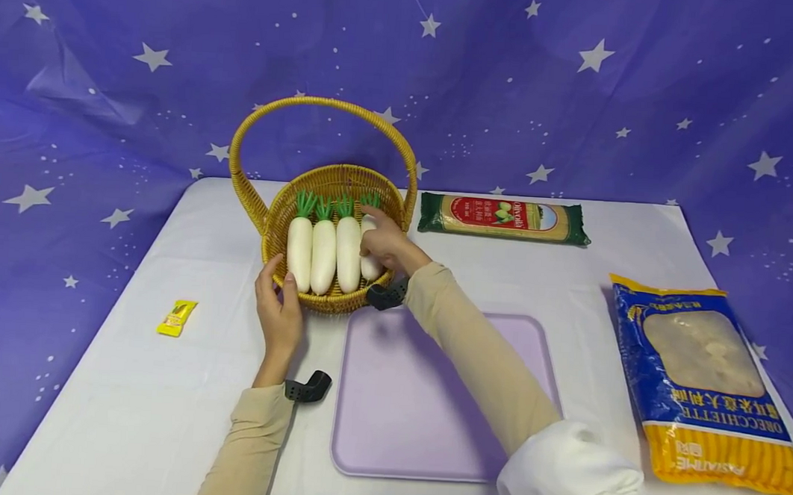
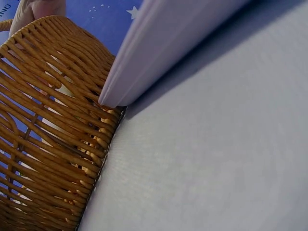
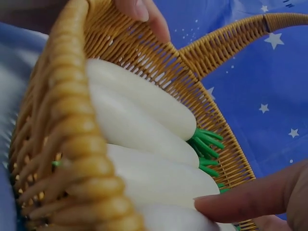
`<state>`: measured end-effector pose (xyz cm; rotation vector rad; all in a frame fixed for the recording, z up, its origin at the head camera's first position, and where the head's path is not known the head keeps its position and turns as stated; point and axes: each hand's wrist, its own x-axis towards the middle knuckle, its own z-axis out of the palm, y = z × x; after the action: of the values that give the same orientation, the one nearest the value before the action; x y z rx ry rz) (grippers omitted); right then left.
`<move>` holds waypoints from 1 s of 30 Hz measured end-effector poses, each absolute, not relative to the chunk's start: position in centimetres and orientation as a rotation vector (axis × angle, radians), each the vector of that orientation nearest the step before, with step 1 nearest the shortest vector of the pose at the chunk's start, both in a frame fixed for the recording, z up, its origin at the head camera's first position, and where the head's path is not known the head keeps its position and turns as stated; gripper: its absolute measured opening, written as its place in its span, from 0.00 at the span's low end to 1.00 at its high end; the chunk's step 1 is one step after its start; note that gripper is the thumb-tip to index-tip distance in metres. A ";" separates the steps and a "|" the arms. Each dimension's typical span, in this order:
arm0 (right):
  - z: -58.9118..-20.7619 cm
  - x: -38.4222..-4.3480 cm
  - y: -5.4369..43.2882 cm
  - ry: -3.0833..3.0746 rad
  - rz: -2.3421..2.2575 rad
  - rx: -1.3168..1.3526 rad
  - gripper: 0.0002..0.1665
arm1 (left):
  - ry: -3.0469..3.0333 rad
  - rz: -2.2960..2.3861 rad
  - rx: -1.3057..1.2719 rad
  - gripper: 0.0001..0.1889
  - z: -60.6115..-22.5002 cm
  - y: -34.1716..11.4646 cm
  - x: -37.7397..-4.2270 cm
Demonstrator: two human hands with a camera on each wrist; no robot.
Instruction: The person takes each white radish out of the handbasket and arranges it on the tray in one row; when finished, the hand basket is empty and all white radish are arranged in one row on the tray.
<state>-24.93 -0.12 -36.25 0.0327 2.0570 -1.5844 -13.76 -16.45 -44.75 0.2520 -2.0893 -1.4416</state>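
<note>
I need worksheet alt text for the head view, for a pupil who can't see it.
A person's right hand grips the rightmost white radish of four in a wicker basket; the left hand touches its rim. A lilac tray, slim pasta packet, large pasta bag and small yellow packet lie nearby.

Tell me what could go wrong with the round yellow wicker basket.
The right hand, touching the rightmost long white green-topped radish, might nudge the neighbouring radish. The basket could tip if the left hand against it pushes unevenly, or bump the flat lilac tray close by.
</note>
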 end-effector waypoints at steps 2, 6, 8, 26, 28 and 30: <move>-36.4 -24.9 0.1 2.045 -1.625 0.048 0.51 | -2.078 -1.449 0.249 0.20 -44.9 -16.4 -13.8; -36.5 -24.8 0.5 1.976 -1.708 0.058 0.49 | -2.065 -1.456 0.250 0.20 -44.9 -16.3 -13.8; -36.4 -24.8 0.8 1.938 -1.734 0.048 0.48 | -2.064 -1.451 0.252 0.20 -44.8 -16.3 -13.8; -37.0 -24.1 2.3 1.264 -2.121 -0.187 0.42 | -2.039 -1.433 0.222 0.18 -43.8 -15.9 -13.4; -37.0 -23.5 2.6 1.260 -2.116 -0.234 0.40 | -2.045 -1.430 0.225 0.18 -43.8 -15.9 -13.4; -37.0 -22.7 2.9 1.262 -2.114 -0.273 0.38 | -2.050 -1.430 0.234 0.18 -43.8 -16.0 -13.4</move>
<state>-22.72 2.93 -36.97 -0.2733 1.2620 -2.1138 -13.40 -15.97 -43.84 0.2337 -2.0496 -1.4303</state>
